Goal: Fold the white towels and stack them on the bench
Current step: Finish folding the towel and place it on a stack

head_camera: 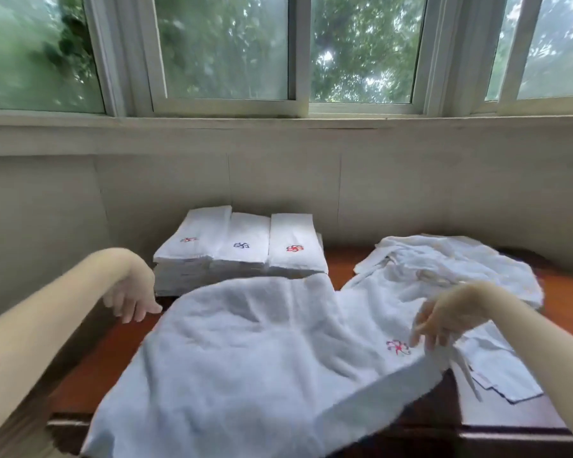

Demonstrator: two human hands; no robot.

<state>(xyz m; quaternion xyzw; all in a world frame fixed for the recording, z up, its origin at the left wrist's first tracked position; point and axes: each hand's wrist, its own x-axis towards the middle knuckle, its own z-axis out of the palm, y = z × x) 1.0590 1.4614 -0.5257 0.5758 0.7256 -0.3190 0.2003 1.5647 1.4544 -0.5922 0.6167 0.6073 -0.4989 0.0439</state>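
Both of my hands hover over the work, and neither holds anything. My left hand [131, 300] hangs from a bent wrist with relaxed fingers pointing down and to the right, just beside the left edge of the spread towel [262, 355]; whether the fingertips touch the cloth I cannot tell, since the frame is blurred there. My right hand [444, 320] droops the same way, fingers loosely spread above the towel's right corner, next to a small red and purple embroidered flower [398, 347].

The spread towel — white, rumpled, unfolded — covers the near middle of the reddish-brown wooden bench [113, 355], and its front edge hangs over the bench's near rim.

Behind it, against the pale wall [278, 180], lie 3 stacks of folded towels [242, 252] side by side, touching one another. Each top towel bears a small emblem: red on the left, dark blue in the middle, red on the right.

To the right, a loose heap of unfolded towels [444, 262] lies on the bench, its near edge overlapping the spread towel. In front of that heap, near my right forearm, flat white cloths [497, 368] lie in overlapping layers.

Above the wall, a row of windows [295, 51] shows green trees outside — out of focus.
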